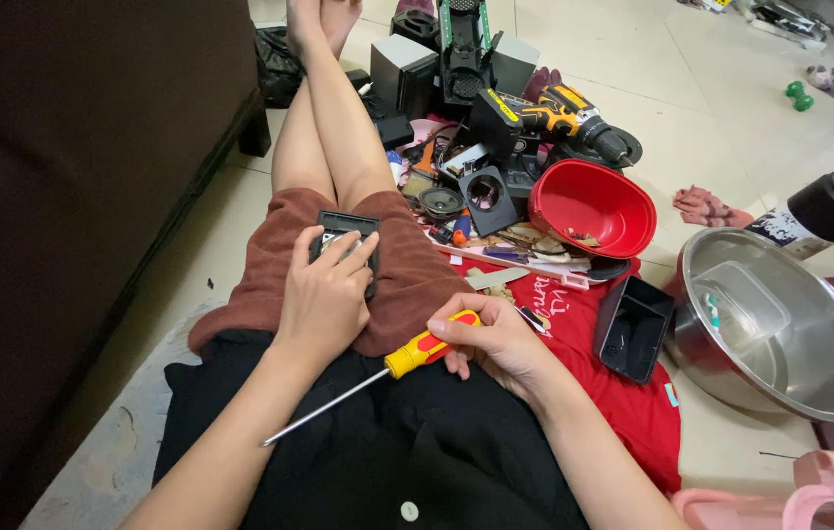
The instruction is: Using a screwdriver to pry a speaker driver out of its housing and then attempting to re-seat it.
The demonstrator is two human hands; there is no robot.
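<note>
I sit on the floor with my legs stretched out. My left hand [326, 291] presses a small black speaker housing [343, 228] against my thigh, fingers spread over its front. My right hand [495, 339] grips the yellow and red handle of a screwdriver [407, 359]. Its long metal shaft points down and left across my black top, away from the housing.
A dark sofa [73, 196] fills the left. To the right lie a red bowl [593, 208], a steel bowl [780, 324], a black tray [633, 329] on red cloth, a yellow cordless drill [574, 116], loose speaker parts [456, 191] and a black flask [824, 211].
</note>
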